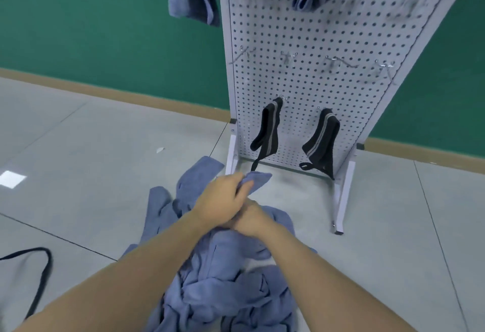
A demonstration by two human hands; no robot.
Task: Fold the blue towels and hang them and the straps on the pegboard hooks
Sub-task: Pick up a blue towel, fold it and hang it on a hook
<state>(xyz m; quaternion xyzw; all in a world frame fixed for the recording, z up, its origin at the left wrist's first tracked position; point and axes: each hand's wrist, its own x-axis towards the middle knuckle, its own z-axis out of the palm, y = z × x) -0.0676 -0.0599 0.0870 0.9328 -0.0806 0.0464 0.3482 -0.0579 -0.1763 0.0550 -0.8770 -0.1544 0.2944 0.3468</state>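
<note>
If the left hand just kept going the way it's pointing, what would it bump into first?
Probably the base of the pegboard stand. The left hand grips a blue towel and points up-right toward it, below the two hung black straps. Depth is unclear.

Wall: green, matte | Skirting: tan band along wall foot | Floor: pale grey tiles, thin dark joints | Light patch: bright square reflection, left | Paper scrap: small, white, on tile
</note>
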